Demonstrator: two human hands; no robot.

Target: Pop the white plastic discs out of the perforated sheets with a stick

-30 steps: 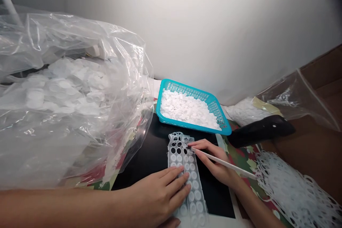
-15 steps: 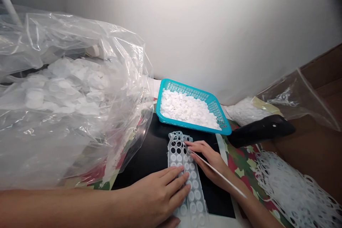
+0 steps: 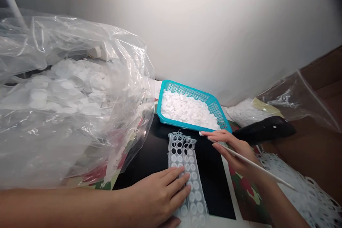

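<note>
My left hand lies flat on a translucent plastic strip, pressing it to a black mat. The strip has rows of round white discs, and its far end is punched into empty holes. My right hand is off the strip, close to the near corner of a teal plastic basket. It grips a thin white stick running from between the fingers down to the right. The basket is heaped with loose white discs. A thin thread curls off the strip's far end.
A large clear plastic bag full of white discs fills the left side. At right, a heap of punched white lattice waste lies beyond a black object. A patterned cloth edges the mat, with cardboard behind.
My right hand has moved off the strip, up and to the right towards the basket, carrying the stick. My left hand and the strip remain in place.
</note>
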